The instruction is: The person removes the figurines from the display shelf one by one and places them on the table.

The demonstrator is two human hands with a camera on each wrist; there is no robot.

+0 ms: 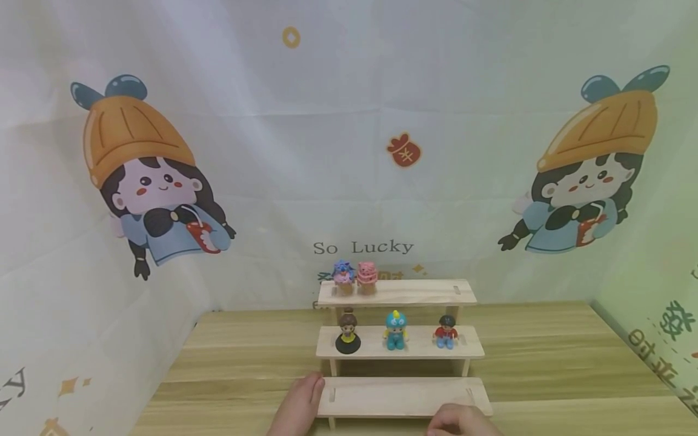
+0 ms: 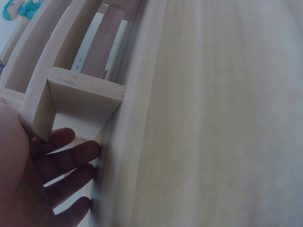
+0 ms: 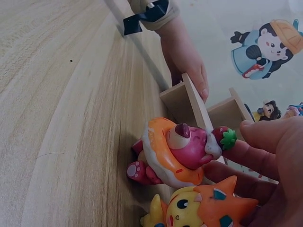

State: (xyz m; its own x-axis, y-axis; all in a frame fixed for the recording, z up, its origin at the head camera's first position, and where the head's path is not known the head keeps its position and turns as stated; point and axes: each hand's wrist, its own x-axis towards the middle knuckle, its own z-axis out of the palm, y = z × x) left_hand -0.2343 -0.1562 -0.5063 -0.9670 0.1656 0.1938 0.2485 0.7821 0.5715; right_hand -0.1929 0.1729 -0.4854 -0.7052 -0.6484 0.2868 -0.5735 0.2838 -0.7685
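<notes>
1. Two toys are nearest the right hand (image 1: 462,421): a pink figurine (image 3: 189,151) and, just beside it, an orange-and-yellow figurine (image 3: 203,203); neither shows in the head view.
2. Fingers of that hand pass behind the pink figurine; whether they grip it, one cannot tell.
3. Its head points toward the palm and its feet toward the tabletop (image 3: 71,118), so its long axis looks roughly upright; contact beneath the feet is unclear.
4. Just beyond it runs the bottom shelf (image 1: 398,396), crosswise to the person.
5. The left hand (image 1: 300,399), fingers loosely extended, touches that shelf's left end, farther from both figurines.
</notes>
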